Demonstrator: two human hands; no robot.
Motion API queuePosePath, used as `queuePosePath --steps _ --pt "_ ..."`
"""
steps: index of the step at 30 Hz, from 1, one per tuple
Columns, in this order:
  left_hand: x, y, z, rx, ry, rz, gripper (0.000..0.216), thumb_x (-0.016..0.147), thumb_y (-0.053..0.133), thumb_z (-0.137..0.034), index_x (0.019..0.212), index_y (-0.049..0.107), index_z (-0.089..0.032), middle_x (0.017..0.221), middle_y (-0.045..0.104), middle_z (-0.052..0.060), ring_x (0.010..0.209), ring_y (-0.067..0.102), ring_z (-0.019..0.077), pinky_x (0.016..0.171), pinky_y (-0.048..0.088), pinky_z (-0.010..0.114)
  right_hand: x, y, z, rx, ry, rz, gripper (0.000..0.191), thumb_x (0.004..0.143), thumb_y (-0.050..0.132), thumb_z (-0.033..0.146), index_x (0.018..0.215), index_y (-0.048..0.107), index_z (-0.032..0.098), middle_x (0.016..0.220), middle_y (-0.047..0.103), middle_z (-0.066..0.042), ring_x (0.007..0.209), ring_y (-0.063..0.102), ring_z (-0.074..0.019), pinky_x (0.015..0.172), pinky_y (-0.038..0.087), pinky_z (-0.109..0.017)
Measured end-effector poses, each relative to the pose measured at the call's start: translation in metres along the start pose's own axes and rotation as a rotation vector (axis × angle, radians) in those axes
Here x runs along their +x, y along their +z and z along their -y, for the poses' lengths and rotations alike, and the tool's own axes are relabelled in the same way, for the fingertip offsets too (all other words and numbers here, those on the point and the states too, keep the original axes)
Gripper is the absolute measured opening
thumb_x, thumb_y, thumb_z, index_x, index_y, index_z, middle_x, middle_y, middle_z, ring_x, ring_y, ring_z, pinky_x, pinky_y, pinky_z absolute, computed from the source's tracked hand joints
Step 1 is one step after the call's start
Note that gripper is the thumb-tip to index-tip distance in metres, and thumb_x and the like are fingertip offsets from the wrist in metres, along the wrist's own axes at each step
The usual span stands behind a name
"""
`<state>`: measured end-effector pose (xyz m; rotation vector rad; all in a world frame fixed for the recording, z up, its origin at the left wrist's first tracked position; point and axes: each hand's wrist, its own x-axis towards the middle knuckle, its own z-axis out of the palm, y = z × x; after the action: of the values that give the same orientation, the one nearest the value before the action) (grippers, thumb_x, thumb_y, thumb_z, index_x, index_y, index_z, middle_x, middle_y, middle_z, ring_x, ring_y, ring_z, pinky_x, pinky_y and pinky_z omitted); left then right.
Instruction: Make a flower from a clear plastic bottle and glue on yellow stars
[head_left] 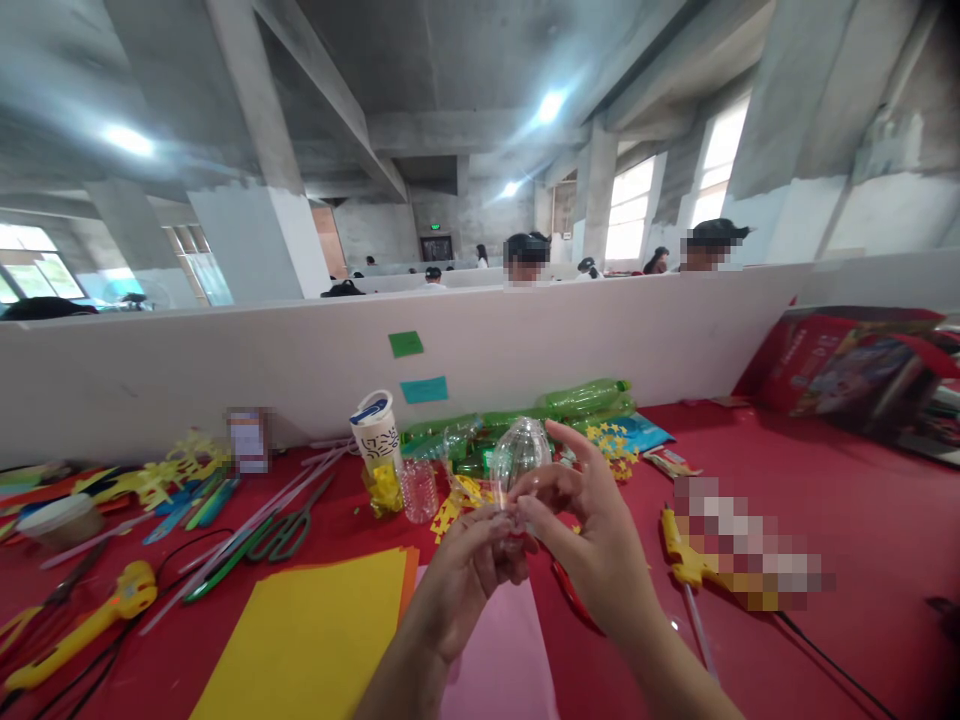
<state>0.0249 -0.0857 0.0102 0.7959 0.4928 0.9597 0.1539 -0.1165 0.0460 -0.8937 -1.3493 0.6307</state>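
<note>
Both my hands are raised over the red table (810,500), meeting at a clear plastic bottle top (519,450). My left hand (469,570) pinches the lower end of that clear piece with its fingertips. My right hand (592,530) grips it from the right, with the index finger stretched up along its side. The clear dome stands upright above my fingers. What lies between my fingertips is too small to tell.
Yellow paper (315,640) and pink paper (502,660) lie under my arms. Green bottles (585,398), a paper cup (375,430), green scissors (289,530), yellow glue guns (97,615) (686,555) and yellow cut-outs surround them. A white partition (225,370) runs behind; people sit beyond it.
</note>
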Motion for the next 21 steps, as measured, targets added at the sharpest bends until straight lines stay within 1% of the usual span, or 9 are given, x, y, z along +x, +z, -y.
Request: queuePosePath --steps 3,5,7,9,11,13,15,18,21 --pt "-0.0004 0.0003 -0.001 0.026 -0.008 0.007 0.01 0.08 0.056 -0.02 0.079 0.064 -0.013 0.069 0.058 0.001 0.056 0.052 0.01 0.056 0.038 0.025 0.0001 -0.0004 -0.0022 -0.069 -0.047 -0.014 0.059 0.08 0.055 0.016 0.133 0.031 0.029 0.086 0.059 0.001 0.063 0.054 -0.0118 0.06 0.053 -0.028" --pt "-0.0008 0.0002 -0.0012 0.035 -0.008 0.004 0.01 0.081 0.056 -0.02 0.079 0.063 -0.014 0.068 0.058 0.001 0.056 0.051 0.0101 0.057 0.038 0.025 -0.0001 -0.0006 -0.003 -0.161 -0.124 -0.076 0.069 0.078 0.058 0.015 0.138 0.026 0.029 0.105 0.055 -0.004 0.072 0.054 -0.0137 0.066 0.054 -0.031" --pt "-0.0011 -0.0001 -0.001 0.035 -0.012 -0.005 0.009 0.08 0.057 -0.02 0.077 0.063 -0.014 0.067 0.057 0.0 0.057 0.052 0.0104 0.057 0.038 0.025 -0.0004 -0.0015 -0.0023 -0.31 -0.232 -0.14 0.073 0.077 0.059 0.013 0.14 0.026 0.03 0.127 0.041 -0.009 0.094 0.053 -0.019 0.078 0.053 -0.035" --pt "-0.0009 -0.0003 -0.0008 0.034 -0.021 -0.017 0.008 0.08 0.058 -0.02 0.078 0.063 -0.014 0.067 0.057 0.001 0.058 0.052 0.011 0.058 0.039 0.026 -0.0006 -0.0032 -0.0001 -0.501 -0.339 -0.16 0.057 0.078 0.058 0.012 0.131 0.043 0.031 0.137 0.031 -0.008 0.117 0.042 -0.0256 0.093 0.044 -0.043" --pt "-0.0004 -0.0005 -0.001 0.021 -0.022 -0.04 0.007 0.079 0.06 -0.02 0.079 0.063 -0.014 0.07 0.058 0.001 0.06 0.053 0.0113 0.058 0.04 0.026 -0.0003 -0.0054 0.0026 -0.656 -0.403 -0.121 0.031 0.081 0.055 0.012 0.106 0.062 0.028 0.136 0.033 -0.005 0.124 0.034 -0.0285 0.101 0.033 -0.048" --pt "-0.0001 -0.0002 -0.002 -0.003 -0.018 -0.045 0.007 0.079 0.059 -0.02 0.08 0.064 -0.014 0.073 0.059 0.001 0.06 0.052 0.0105 0.058 0.04 0.025 0.0004 -0.0069 0.0048 -0.715 -0.418 -0.051 0.019 0.081 0.053 0.01 0.086 0.065 0.025 0.131 0.04 -0.005 0.122 0.036 -0.0284 0.1 0.032 -0.049" --pt "-0.0005 0.0005 -0.0038 -0.031 -0.019 -0.029 0.01 0.081 0.058 -0.02 0.084 0.065 -0.013 0.076 0.06 0.002 0.06 0.052 0.0098 0.059 0.041 0.025 0.0011 -0.0071 0.0059 -0.719 -0.414 0.006 0.018 0.08 0.052 0.009 0.083 0.064 0.022 0.128 0.042 -0.006 0.121 0.037 -0.028 0.098 0.033 -0.047" --pt "-0.0018 0.0014 -0.007 -0.069 -0.019 -0.035 0.012 0.081 0.057 -0.02 0.087 0.066 -0.013 0.076 0.062 0.002 0.063 0.054 0.0102 0.063 0.042 0.025 0.0011 -0.0047 0.005 -0.716 -0.444 0.013 0.016 0.08 0.055 0.01 0.087 0.064 0.021 0.125 0.044 -0.008 0.119 0.037 -0.0285 0.098 0.034 -0.047" --pt "-0.0032 0.0008 -0.0097 -0.095 0.009 -0.056 0.007 0.08 0.061 -0.02 0.079 0.066 -0.015 0.071 0.061 0.001 0.064 0.055 0.0106 0.065 0.043 0.024 -0.0008 -0.0004 0.0019 -0.686 -0.522 0.003 0.016 0.081 0.055 0.008 0.089 0.064 0.02 0.109 0.054 -0.009 0.104 0.047 -0.0248 0.089 0.041 -0.043"
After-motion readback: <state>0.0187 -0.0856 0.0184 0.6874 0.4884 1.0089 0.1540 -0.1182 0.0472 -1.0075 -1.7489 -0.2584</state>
